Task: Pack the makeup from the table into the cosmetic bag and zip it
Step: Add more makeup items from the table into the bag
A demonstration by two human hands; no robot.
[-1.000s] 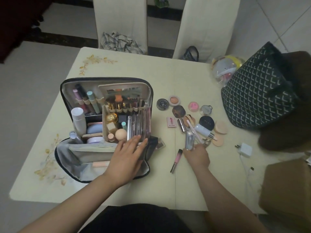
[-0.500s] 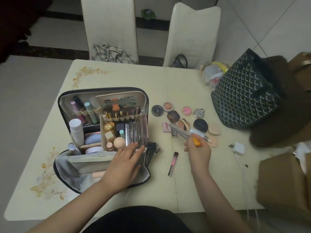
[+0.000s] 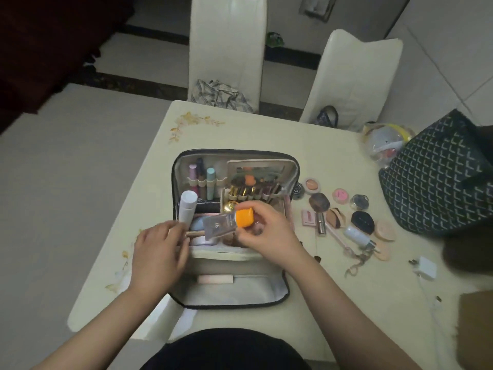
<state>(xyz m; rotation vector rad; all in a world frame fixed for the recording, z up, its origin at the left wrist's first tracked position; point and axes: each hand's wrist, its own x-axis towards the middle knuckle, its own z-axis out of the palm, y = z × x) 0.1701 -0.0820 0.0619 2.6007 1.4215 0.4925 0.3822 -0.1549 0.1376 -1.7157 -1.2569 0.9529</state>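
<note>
Spanning the cream table (image 3: 306,145), an open black-edged fabric cosmetic bag (image 3: 234,295). Right hand (image 3: 269,231), clamped on a silver tube with orange cap (image 3: 226,222), has carried it from the loose makeup over the bag: insertion imminent. Left hand (image 3: 157,252) rests loosely curled at the bag's left edge.

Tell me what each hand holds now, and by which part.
The right hand holds a clear tube at its orange cap end. The left hand rests at the cosmetic bag; whether it holds anything cannot be told.
</note>
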